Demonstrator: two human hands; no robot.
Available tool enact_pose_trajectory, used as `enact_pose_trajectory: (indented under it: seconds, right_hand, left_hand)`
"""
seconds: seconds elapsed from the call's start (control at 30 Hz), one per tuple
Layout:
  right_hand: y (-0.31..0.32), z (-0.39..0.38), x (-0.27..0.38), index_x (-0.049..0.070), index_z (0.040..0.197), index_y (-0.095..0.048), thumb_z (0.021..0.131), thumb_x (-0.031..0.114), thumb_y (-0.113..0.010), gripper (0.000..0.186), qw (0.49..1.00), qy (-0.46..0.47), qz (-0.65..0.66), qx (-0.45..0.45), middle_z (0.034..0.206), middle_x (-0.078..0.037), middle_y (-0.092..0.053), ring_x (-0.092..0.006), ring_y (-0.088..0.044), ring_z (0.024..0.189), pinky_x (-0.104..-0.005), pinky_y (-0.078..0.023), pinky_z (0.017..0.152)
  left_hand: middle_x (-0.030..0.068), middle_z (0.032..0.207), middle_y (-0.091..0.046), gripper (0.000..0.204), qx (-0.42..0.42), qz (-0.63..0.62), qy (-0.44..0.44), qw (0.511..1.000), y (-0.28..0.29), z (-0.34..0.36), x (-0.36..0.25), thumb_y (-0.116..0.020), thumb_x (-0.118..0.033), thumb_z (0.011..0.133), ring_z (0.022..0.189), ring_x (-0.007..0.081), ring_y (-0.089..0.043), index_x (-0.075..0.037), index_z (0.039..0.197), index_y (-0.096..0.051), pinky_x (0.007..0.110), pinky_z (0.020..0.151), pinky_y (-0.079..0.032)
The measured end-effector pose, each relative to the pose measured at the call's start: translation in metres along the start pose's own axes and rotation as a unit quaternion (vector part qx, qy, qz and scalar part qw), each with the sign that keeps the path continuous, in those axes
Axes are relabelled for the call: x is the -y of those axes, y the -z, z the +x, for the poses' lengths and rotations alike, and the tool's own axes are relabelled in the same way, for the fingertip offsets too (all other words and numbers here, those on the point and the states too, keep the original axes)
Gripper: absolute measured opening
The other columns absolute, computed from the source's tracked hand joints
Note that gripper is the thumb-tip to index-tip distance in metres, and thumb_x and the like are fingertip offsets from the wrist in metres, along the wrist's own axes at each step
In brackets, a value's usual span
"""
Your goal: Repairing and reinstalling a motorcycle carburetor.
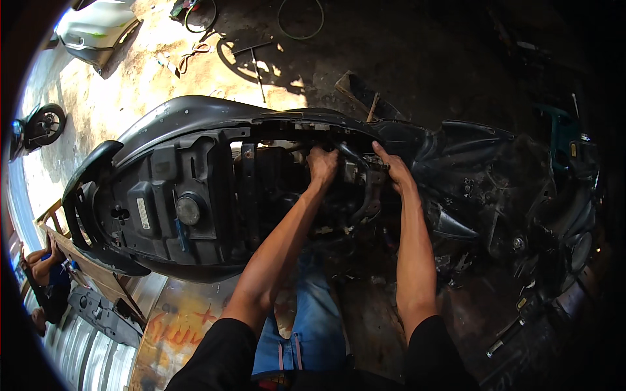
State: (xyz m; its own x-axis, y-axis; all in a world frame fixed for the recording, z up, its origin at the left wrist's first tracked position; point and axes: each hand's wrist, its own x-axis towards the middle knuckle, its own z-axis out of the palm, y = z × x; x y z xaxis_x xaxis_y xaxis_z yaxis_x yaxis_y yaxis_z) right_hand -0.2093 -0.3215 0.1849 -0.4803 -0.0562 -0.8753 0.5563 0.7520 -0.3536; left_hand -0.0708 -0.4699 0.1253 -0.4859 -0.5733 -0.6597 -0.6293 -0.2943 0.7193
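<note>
A dark scooter [215, 104] with its seat off lies across the view, and both my hands reach into its open middle. My left hand [323, 164] is closed, its fingers curled down beside a dark hose [355, 156]; what they hold is hidden. To its right, my right hand [394, 171] is against a metal bracket at the frame tube [373, 192], thumb stretched upward and the other fingers bent, partly out of sight. Left of my hands sits the black rear tray with a round cap [188, 210] and a small blue tool-like piece [182, 236].
A T-handled tool [259, 72] lies on the sunlit floor beyond the scooter. A pale body panel [98, 29] stands at the far left, near a motorcycle wheel [45, 124]. Another person [47, 280] is at the left edge. A socket-like tool [505, 339] lies at lower right.
</note>
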Motion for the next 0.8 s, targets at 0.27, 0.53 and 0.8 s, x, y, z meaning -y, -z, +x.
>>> enact_pose_trajectory:
  seconds: [0.27,0.53,0.8]
  right_hand:
    - [-0.031,0.011,-0.009,-0.003,0.12,-0.07,0.088,0.071,-0.066,0.081,0.995,-0.078,0.059,0.032,0.099,-0.011,-0.073,-0.0184,-0.07,0.077,-0.0332,-0.054,0.064]
    - [-0.027,0.027,-0.01,-0.003,0.114,-0.073,0.095,0.066,-0.06,0.073,0.994,-0.056,0.04,0.085,0.087,-0.01,-0.073,-0.0174,-0.067,0.075,-0.0335,-0.053,0.064]
    - [-0.039,0.047,-0.041,-0.006,0.091,-0.076,0.093,0.073,-0.056,0.081,0.999,-0.007,0.001,-0.051,0.08,-0.013,-0.071,-0.0231,-0.065,0.077,-0.0397,-0.049,0.076]
  left_hand:
    - [0.0269,0.116,-0.07,0.053,0.069,-0.068,-0.008,0.995,0.017,-0.01,0.006,-0.076,-0.033,0.087,0.112,0.0415,-0.066,0.006,0.122,-0.065,0.043,0.1,-0.049]
    - [0.0303,0.139,-0.052,0.076,0.032,0.051,-0.093,0.994,0.007,-0.059,-0.015,-0.079,-0.024,0.086,0.13,0.0424,-0.052,0.01,0.143,-0.042,0.046,0.112,-0.041]
    - [0.0335,0.129,-0.053,0.072,-0.045,0.004,-0.024,0.999,0.001,-0.075,-0.02,-0.08,-0.02,0.084,0.123,0.0448,-0.054,0.013,0.137,-0.044,0.047,0.105,-0.045]
